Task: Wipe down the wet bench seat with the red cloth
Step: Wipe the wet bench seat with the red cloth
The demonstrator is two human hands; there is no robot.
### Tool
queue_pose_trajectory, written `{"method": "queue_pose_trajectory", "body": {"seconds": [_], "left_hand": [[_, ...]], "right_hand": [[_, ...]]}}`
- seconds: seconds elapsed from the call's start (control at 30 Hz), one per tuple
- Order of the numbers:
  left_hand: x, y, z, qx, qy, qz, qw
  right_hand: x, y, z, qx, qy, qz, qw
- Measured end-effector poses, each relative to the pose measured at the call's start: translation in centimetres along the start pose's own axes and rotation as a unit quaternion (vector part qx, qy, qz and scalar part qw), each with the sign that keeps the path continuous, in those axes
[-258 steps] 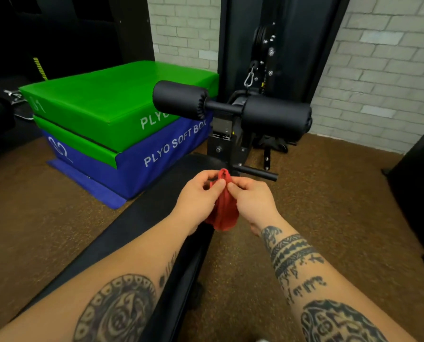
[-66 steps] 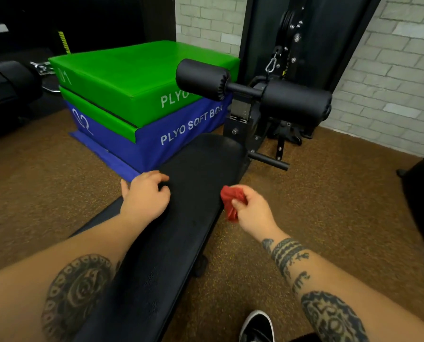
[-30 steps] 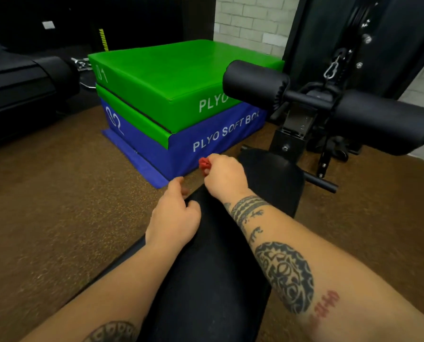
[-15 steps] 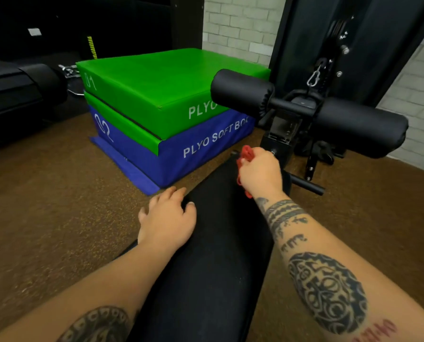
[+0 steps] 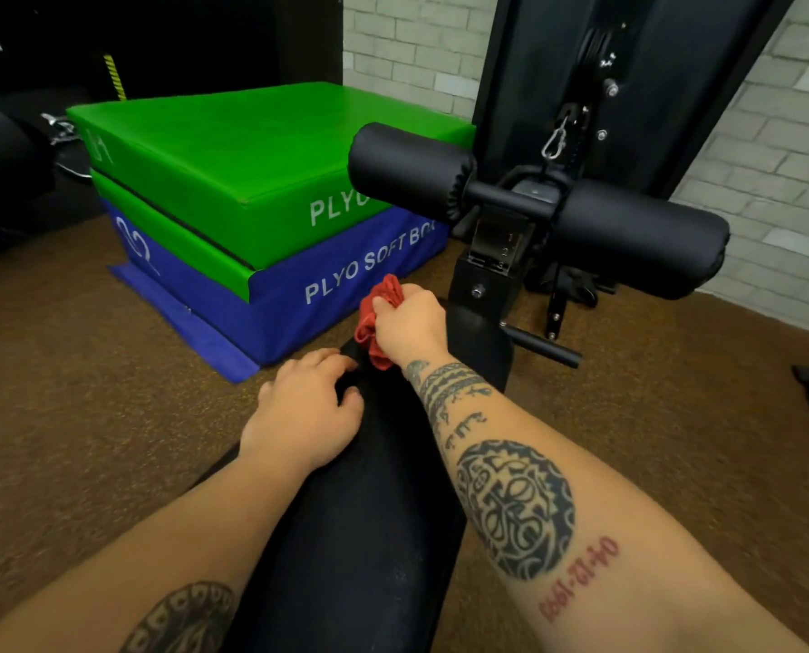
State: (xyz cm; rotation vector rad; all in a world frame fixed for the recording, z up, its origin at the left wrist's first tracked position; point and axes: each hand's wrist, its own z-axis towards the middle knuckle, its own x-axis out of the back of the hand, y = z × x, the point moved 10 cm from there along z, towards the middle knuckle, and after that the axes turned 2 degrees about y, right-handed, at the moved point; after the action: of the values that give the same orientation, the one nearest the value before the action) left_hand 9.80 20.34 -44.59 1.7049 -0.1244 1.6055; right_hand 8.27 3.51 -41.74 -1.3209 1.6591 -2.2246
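Observation:
The black padded bench seat (image 5: 369, 511) runs from the bottom of the view up toward the machine. My right hand (image 5: 409, 325) is closed around the bunched red cloth (image 5: 374, 318) and presses it on the seat's far left part. My left hand (image 5: 306, 412) lies flat on the seat's left edge just behind the cloth, fingers spread, holding nothing. Most of the cloth is hidden under my right hand.
Two black roller pads (image 5: 534, 205) on a post stand just beyond the seat's far end, with a short black peg (image 5: 541, 346) sticking out to the right. Green and blue plyo soft boxes (image 5: 256, 214) sit on the brown floor at left. A brick wall (image 5: 769, 157) is behind.
My right hand with the cloth has slid from the seat's far end back toward the left edge, closer to my left hand. My left hand stays resting on the seat.

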Motion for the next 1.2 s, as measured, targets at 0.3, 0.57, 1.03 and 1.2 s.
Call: {"method": "queue_pose_trajectory", "body": {"seconds": [0.3,0.57,1.03,1.2], "left_hand": [[0.0,0.0,-0.4,-0.001,0.000,-0.024,1.000],[-0.2,-0.7,-0.3,0.026,0.008,-0.065,0.998],[0.9,-1.0,-0.4,0.002,0.072,-0.122,0.990],[0.3,-0.6,-0.2,-0.003,0.037,-0.084,0.996]], "right_hand": [[9.3,3.5,4.2,-0.010,0.164,-0.087,0.983],[4.0,2.0,5.3,0.040,0.084,-0.299,0.950],[-1.3,-2.7,6.0,0.200,0.004,-0.004,0.980],[3.2,2.0,6.3,0.208,-0.019,-0.321,0.924]]}}
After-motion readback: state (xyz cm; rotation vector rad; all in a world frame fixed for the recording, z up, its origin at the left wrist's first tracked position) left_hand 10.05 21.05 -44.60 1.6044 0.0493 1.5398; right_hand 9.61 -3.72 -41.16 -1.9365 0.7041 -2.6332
